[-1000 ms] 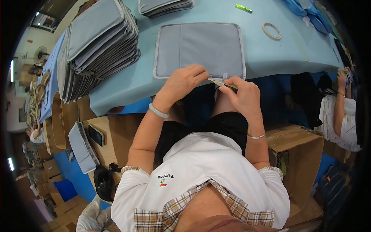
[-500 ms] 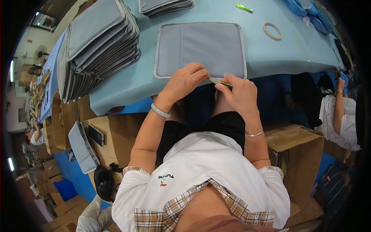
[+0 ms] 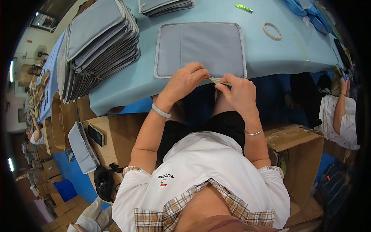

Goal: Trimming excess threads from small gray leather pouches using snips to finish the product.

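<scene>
A grey rectangular fabric panel [image 3: 212, 44] with piped edges and a stitched line lies flat at the table's near edge. Over its near edge, my left hand [image 3: 185, 80] is closed in a pinch. What sits between its fingertips is too small to make out. Just right of it, my right hand [image 3: 241, 92] grips a small pointed tool [image 3: 215, 80] with a pale metal tip and a green part by the thumb. The tip points toward my left fingertips, at the panel's near edge. My fingers hide most of the tool, so its exact kind does not show.
A tall stack of grey panels [image 3: 104, 42] leans at the left, with a smaller stack [image 3: 166, 5] behind. A tape roll [image 3: 272, 31] and a green packet [image 3: 244, 7] lie on the blue-covered table [image 3: 270, 52]. Cardboard boxes [image 3: 295, 141] flank me. Another person [image 3: 340, 112] works at right.
My hands hold nearly the same pose, the right one shifted very slightly. At the far right, the other person's hands and the cloth in them have moved.
</scene>
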`<action>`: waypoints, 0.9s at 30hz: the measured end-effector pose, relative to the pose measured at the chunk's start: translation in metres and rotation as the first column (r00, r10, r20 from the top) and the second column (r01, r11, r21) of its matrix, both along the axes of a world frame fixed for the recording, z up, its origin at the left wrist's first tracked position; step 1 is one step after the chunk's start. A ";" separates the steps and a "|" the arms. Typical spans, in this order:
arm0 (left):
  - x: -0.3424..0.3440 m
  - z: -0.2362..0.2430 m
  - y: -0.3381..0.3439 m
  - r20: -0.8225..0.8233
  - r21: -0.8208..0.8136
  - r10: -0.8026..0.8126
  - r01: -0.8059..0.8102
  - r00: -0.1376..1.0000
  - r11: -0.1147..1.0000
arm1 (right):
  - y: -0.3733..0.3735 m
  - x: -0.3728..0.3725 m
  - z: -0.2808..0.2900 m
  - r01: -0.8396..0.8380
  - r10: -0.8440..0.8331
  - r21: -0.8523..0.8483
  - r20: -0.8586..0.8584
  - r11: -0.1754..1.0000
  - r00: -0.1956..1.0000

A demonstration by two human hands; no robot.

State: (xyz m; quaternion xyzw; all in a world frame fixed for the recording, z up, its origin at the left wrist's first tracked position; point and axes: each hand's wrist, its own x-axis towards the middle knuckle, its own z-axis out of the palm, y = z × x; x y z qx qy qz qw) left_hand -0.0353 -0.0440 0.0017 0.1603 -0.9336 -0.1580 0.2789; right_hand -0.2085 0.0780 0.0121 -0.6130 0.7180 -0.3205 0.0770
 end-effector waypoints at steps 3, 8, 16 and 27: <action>0.001 -0.002 -0.002 -0.031 0.078 0.007 -0.005 0.999 0.997 | 0.004 -0.005 0.001 -0.066 0.064 0.016 0.080 0.998 0.995; 0.009 0.003 -0.003 -0.117 0.250 0.024 0.007 0.993 0.968 | 0.015 -0.014 0.006 -0.022 0.010 0.056 0.217 0.998 0.976; 0.004 0.011 0.012 -0.029 0.145 0.003 0.002 1.000 0.989 | 0.021 -0.021 0.006 0.013 -0.024 0.049 0.221 0.999 0.975; 0.000 0.005 0.012 0.017 0.125 0.009 -0.011 1.000 0.992 | 0.019 -0.019 0.006 0.005 -0.009 0.028 0.179 1.000 0.984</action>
